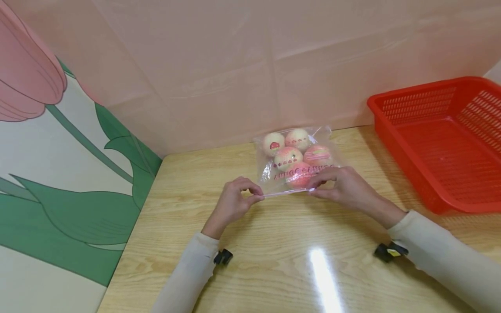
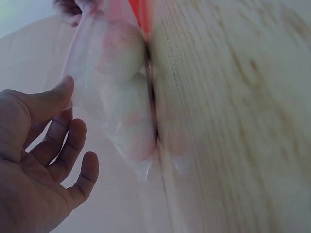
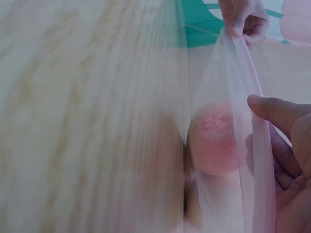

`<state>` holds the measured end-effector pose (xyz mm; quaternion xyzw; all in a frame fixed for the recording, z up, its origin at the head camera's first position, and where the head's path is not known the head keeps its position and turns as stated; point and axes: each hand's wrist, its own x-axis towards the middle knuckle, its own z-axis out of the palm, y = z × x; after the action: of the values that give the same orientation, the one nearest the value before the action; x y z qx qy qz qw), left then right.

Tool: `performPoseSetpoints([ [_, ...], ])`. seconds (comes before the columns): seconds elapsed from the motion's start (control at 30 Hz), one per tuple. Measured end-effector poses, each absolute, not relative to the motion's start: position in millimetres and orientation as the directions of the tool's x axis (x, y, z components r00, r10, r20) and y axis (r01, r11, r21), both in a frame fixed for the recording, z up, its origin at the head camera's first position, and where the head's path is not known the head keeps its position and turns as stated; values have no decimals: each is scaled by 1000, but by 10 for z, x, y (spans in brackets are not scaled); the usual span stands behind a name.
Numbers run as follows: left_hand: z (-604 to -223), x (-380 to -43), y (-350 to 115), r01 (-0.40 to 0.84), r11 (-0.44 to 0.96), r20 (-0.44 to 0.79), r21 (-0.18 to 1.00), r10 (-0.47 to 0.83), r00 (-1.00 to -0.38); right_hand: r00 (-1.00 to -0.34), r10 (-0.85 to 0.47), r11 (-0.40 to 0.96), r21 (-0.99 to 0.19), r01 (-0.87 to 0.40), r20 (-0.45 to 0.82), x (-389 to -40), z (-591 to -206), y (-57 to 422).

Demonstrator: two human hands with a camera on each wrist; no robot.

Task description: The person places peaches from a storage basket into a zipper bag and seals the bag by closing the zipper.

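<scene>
A clear zip-lock bag (image 1: 267,184) with red print lies on the table, its mouth edge toward me. Several pink and cream peaches (image 1: 288,157) sit inside in a single layer. My left hand (image 1: 235,202) pinches the left corner of the pinkish zip strip (image 1: 285,192) between thumb and index finger. Farther right along that strip, the thumb and fingers of my right hand (image 1: 346,187) pinch it too. In the right wrist view the strip is stretched between both hands, raised off the table, beside a peach (image 3: 216,138). Whether the zip is sealed cannot be told.
A red plastic basket (image 1: 415,163) with slotted walls stands on the right of the wooden table (image 1: 250,261). Behind the bag rises a pink-covered wall (image 1: 219,78). A panel painted with tulips (image 1: 70,174) borders the table's left edge.
</scene>
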<state>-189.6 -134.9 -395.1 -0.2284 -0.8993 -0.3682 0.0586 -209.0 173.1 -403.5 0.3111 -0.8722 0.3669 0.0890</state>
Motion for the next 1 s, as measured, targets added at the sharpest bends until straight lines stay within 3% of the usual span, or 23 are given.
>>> performPoseSetpoints([
  [0.37,-3969,-1916,-1368,450,613,269,650,368,-890,-824,-464,593,-577,-562,326,-2092,-4005,1807],
  [1.0,-3985,-1928,-1372,431,594,254,679,360,-897,-831,-444,616,-558,-555,336,-2068,-4015,1953],
])
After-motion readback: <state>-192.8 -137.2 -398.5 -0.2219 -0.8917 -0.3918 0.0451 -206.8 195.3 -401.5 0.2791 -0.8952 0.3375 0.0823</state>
